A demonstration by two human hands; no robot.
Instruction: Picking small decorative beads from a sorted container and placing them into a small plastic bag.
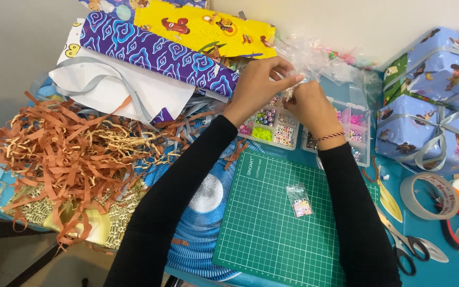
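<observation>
Green cutting mat [272, 223] with a small bead packet [299, 200] lies nearest me; beyond it, over the bead box [272, 127], I see my left hand [256, 87] and right hand [309, 106] pinched shut from either side on a small clear bag [292, 91], equally near.

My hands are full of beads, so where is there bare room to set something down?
The green cutting mat is mostly bare, apart from one small bead bag. It is crowded left with shredded paper, and right with scissors and tape rolls.
</observation>
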